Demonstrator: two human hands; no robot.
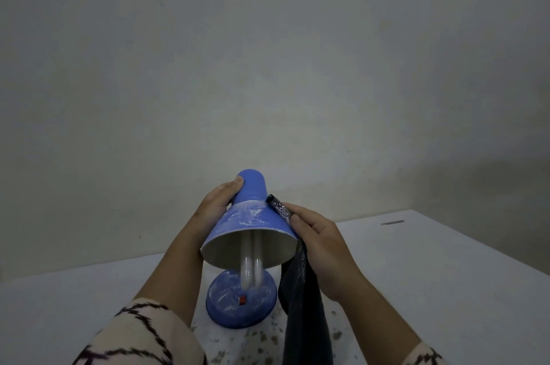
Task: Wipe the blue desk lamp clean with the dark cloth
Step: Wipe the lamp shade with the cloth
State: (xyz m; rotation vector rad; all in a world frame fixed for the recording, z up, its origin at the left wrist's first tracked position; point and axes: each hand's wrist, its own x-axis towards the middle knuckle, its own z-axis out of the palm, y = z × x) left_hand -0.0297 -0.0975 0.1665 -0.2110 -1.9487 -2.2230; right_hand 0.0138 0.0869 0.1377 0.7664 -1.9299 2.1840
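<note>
On a pale table [431, 260] before a bare wall, low in the frame's centre, the left hand [215, 204] grips the blue desk lamp [253, 215]'s shade while the right hand [323, 248] presses the dark cloth [300, 299] against its right side

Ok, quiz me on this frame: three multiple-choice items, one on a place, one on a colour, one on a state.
1. Where does the dark cloth touch the lamp?
A. right side of the shade
B. the base
C. the bulb

2. What colour is the switch on the lamp base?
A. green
B. red
C. white

3. What is the left hand doing?
A. resting flat on the table
B. holding the cloth
C. gripping the shade's narrow end

Answers:
1 A, the right hand presses the cloth against the right side of the shade.
2 B, a small red patch shows on the blue base.
3 C, its fingers wrap round the shade's narrow end.
</note>
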